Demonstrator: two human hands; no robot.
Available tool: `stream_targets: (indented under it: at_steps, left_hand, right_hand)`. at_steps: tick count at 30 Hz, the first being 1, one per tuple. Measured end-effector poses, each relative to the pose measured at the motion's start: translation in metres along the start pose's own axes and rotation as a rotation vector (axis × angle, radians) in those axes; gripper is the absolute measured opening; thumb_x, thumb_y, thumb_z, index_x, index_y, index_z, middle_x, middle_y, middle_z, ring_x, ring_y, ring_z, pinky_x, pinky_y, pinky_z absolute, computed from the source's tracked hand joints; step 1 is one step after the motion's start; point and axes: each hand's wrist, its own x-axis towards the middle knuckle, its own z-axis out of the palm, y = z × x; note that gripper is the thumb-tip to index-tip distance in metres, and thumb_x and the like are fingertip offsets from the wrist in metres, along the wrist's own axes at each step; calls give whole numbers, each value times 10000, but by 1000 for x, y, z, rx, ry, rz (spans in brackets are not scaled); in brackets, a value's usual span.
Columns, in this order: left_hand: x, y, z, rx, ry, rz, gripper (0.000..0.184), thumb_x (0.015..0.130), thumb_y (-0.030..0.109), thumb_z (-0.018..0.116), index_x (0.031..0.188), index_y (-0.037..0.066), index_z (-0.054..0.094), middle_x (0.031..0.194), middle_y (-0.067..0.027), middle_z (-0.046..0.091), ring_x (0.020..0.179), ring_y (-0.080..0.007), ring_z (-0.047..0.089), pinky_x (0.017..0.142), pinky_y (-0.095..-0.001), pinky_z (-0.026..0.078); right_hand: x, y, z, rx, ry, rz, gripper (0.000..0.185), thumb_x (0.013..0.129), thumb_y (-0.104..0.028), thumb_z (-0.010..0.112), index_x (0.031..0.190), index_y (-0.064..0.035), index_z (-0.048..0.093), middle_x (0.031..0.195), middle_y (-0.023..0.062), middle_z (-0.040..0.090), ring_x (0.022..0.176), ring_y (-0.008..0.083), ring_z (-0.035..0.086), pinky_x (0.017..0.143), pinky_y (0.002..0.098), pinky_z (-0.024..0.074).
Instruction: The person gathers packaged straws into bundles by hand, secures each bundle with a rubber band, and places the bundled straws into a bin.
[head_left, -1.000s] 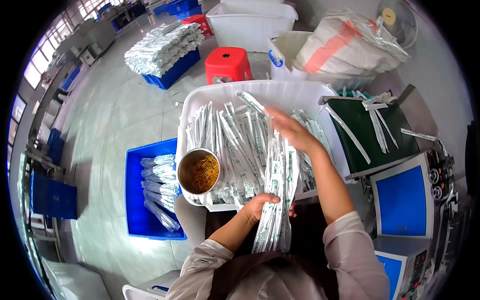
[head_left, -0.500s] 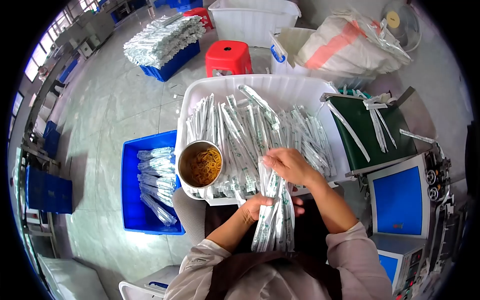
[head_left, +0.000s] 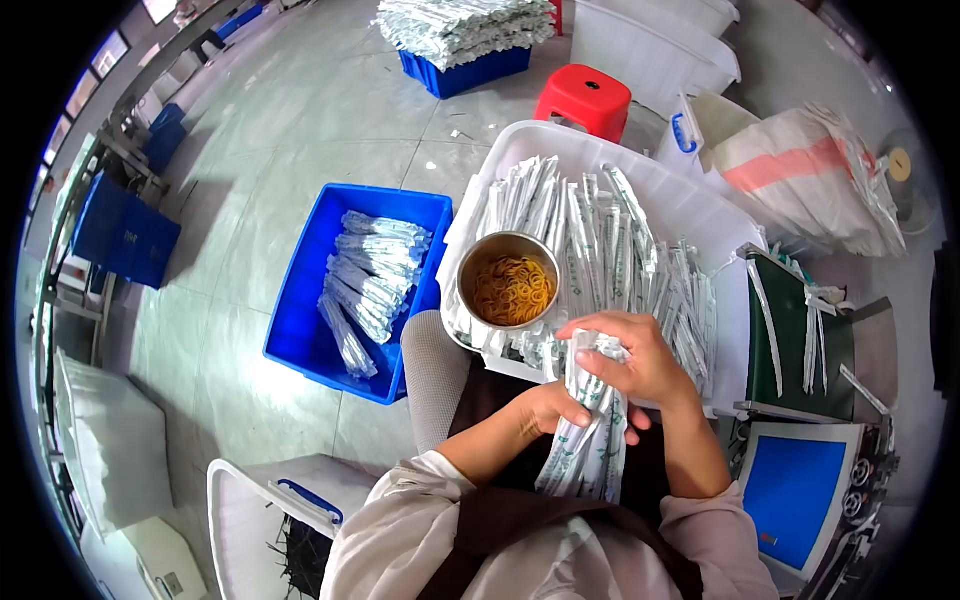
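A bundle of long, thin white packets with green print (head_left: 588, 445) is upright in front of my lap. My left hand (head_left: 556, 408) is wrapped around its middle, with fingertips showing on the far side. Around the bundle's upper end curls my right hand (head_left: 640, 360), thumb in front and fingers behind. Just beyond my hands is a white tub (head_left: 690, 195) with many more such packets (head_left: 590, 240) inside. A steel cup (head_left: 508, 240) of yellow rubber bands (head_left: 515, 292) rests on the packets at the tub's left side.
Left of the tub, a blue crate (head_left: 300, 300) contains several bundles. A red stool (head_left: 588, 98) stands behind it. To the right are a green-topped machine surface (head_left: 795, 340) with loose packets and a blue-panelled machine (head_left: 795, 490). An open white bin (head_left: 250, 500) is at lower left.
The view has swung left, shifting the surroundings rightward. My right hand has gone from pinching at the bundle's top to curling around it, and the packets look more tightly gathered.
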Motion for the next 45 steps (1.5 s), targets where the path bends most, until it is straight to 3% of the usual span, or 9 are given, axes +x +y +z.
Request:
stream_targets:
  at_steps: [3, 7, 9, 11, 22, 27, 31, 42, 45]
  left_hand:
    - [-18, -3, -3, 212, 159, 161, 421, 618, 111, 693, 974, -27, 516, 866, -141, 553, 814, -248, 572, 719, -368, 484]
    - [-62, 26, 29, 431, 650, 402, 476, 581, 77, 673, 997, -10, 460, 789, -109, 530, 728, -242, 548, 631, -345, 470]
    - [-88, 36, 36, 351, 601, 609, 528, 555, 56, 664, 1035, -10, 455, 814, -123, 536, 747, -252, 555, 671, -355, 471]
    - [-106, 38, 37, 340, 648, 652, 552, 538, 76, 667, 1036, 10, 438, 797, -121, 527, 707, -237, 535, 650, -346, 455]
    - [-103, 33, 34, 360, 687, 626, 622, 551, 75, 641, 1122, 18, 402, 804, -118, 519, 714, -228, 519, 654, -342, 445]
    - [-95, 33, 38, 427, 793, 584, 477, 585, 58, 646, 1033, -23, 506, 905, -109, 572, 788, -222, 572, 699, -334, 468]
    - [-69, 31, 36, 622, 919, 482, 486, 577, 33, 650, 1038, -26, 506, 901, -97, 573, 793, -203, 569, 709, -312, 469]
    - [-17, 30, 31, 734, 698, 357, 441, 608, 63, 676, 1013, 4, 511, 876, -79, 561, 776, -179, 553, 682, -299, 465]
    - [4, 35, 23, 427, 155, 168, 647, 578, 102, 714, 1150, 25, 421, 787, -108, 539, 702, -220, 544, 589, -320, 452]
  right_hand:
    - [28, -3, 10, 137, -79, -105, 252, 820, -210, 510, 938, -9, 606, 895, 115, 632, 808, 225, 615, 743, 302, 460]
    - [77, 22, 40, 209, 37, -12, 257, 839, -223, 503, 891, 7, 604, 869, 108, 633, 822, 244, 609, 727, 329, 466]
    - [93, 44, 57, -507, 46, -19, 172, 789, -143, 522, 829, -11, 625, 852, 108, 632, 791, 261, 602, 692, 355, 471]
    - [104, 56, 72, -1075, -214, 127, 121, 723, -84, 540, 748, -61, 657, 783, 93, 639, 793, 247, 590, 668, 362, 466]
    - [107, 71, 66, -870, -115, 273, 114, 717, -163, 603, 729, -64, 658, 717, 147, 621, 709, 280, 622, 636, 373, 490]
    - [67, 39, 70, -88, 89, 47, 96, 694, -106, 603, 703, -22, 557, 702, 150, 567, 645, 345, 558, 581, 430, 440]
    - [25, -3, 63, -440, 211, 12, 88, 606, -7, 540, 691, 14, 542, 648, 163, 549, 627, 338, 556, 569, 421, 449]
    - [-18, -8, 3, -505, 286, 75, 113, 681, -90, 609, 717, -11, 537, 675, 153, 578, 611, 326, 574, 566, 387, 469]
    - [-9, 16, -15, -485, 452, 86, 144, 727, -121, 612, 815, -41, 529, 709, 145, 580, 633, 294, 590, 577, 364, 475]
